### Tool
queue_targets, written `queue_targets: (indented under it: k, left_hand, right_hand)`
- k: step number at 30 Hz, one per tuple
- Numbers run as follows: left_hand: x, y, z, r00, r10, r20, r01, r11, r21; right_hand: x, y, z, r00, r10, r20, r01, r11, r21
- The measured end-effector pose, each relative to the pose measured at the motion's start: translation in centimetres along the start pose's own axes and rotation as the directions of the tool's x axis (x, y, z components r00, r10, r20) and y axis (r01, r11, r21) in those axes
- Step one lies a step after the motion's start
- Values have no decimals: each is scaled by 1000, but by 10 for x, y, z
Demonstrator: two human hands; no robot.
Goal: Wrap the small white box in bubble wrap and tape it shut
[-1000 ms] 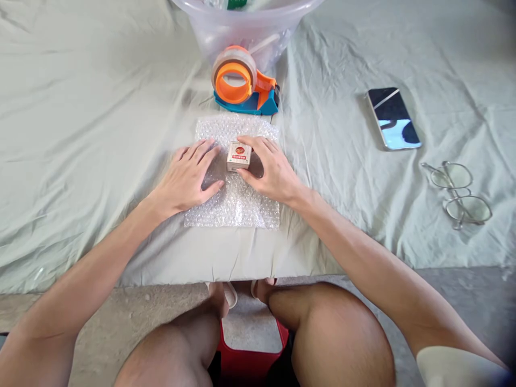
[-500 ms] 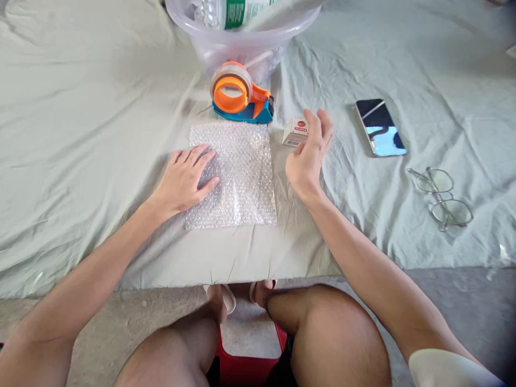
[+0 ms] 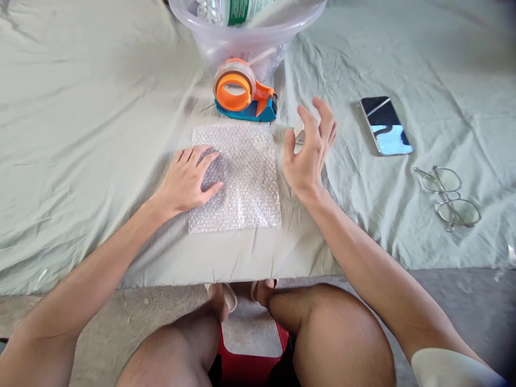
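Observation:
A square sheet of bubble wrap lies flat on the cloth-covered table in front of me. My left hand rests on its left part, fingers spread. To the right of the wrap, my right hand is raised with its fingers apart and curved. Behind those fingers sits a small white box, mostly hidden; whether the hand touches it I cannot tell. Just beyond the wrap stands an orange and blue tape dispenser with a roll of clear tape.
A translucent plastic tub holding a bottle with a green label stands at the back. On the right lie a phone and a pair of glasses. The table's front edge runs just above my knees.
My right hand has opened wider, its thumb and fingers spreading in front of the white box and covering more of it. The left hand stays on the bubble wrap. The view has shifted slightly.

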State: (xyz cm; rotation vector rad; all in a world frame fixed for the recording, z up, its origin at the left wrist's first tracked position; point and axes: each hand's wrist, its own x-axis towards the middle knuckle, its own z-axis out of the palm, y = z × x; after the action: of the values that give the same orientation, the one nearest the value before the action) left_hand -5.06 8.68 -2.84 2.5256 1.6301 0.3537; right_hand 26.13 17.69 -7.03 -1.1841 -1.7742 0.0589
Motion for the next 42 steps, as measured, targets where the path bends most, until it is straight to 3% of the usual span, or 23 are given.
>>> queue_targets:
  k: [2,4,8,11,24,31,36,42]
  left_hand:
    - [0,0,2,1000,10,-5,-10,1000,-9]
    - [0,-1,3,1000,21,-5,-21,1000,-18]
    - [1,-5,6,999,40,34,-38,998,-55]
    - [2,-8,5,997,35,75,-30,997,-75]
    - [5,-18,-3,997,12,70,-8,999,-53]
    - [5,-14,-2,999,33,33,-30,996,-89]
    - [5,-16,-2,998,47,31,-43,991,-123]
    - [6,-17,0,999,30,20,-27,991,-133]
  right_hand:
    - [2,-16,-6,981,-190,49,183,977,112]
    - [2,-27,-8,930,-304,205,269,946,181]
    - [-1,-31,-7,795,-258,549,236,965,112]
    - [-2,-30,-7,755,-180,631,205,978,34]
    - [-2,-34,-7,776,-91,624,154,987,-48]
    - [-2,-29,-9,848,-103,519,125,992,-6]
    - [-3,-26,-4,823,-112,557,145,989,-15]
    - [-4,-24,-3,842,-124,526,144,990,2]
